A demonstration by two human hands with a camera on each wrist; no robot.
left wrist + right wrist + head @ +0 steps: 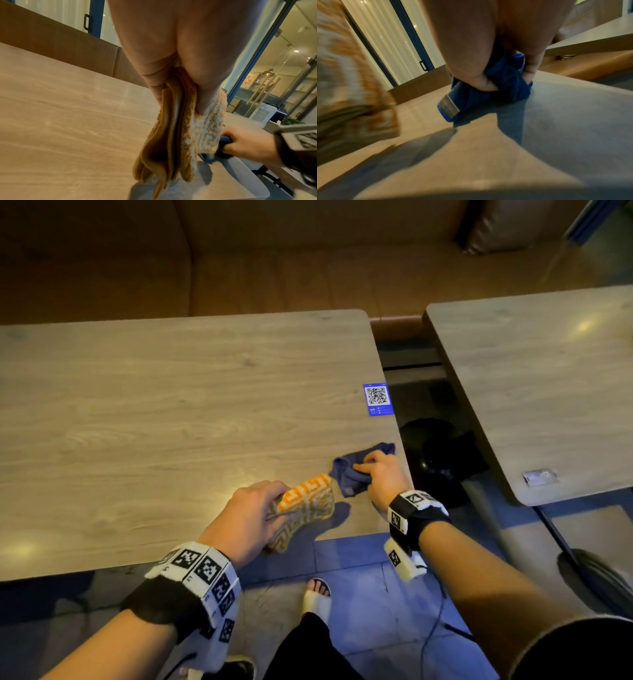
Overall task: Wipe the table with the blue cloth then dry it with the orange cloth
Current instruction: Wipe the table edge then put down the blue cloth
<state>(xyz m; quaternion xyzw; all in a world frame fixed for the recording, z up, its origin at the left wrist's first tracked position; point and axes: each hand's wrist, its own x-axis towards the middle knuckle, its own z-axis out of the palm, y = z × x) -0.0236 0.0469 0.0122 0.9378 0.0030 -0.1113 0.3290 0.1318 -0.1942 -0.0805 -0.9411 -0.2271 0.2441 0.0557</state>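
Two cloths are in play over the near right corner of the wood-grain table (171, 412). Over on the left, the left hand (246, 515) is gripping the folded orange cloth (308, 501), fingers and thumb clamped around its upper folds; the left wrist view is showing the layers hanging down below the fingers (154, 86), with the lower edge just above the tabletop and a shadow falling beneath. Moving right, the orange cloth's far corner is sitting just beside the blue cloth (352, 470). That blue cloth is lying bunched on the table near its right edge, and the right hand (383, 474) is bearing down on top of it, fingers curled into the fabric; the right wrist view is showing the cloth's grey label (450, 106) poking out below the thumb (481, 81). Beyond the hand, a blue QR code sticker (377, 399) is lying flat by the table's edge. Further right, a second table (548, 392) is standing well apart.
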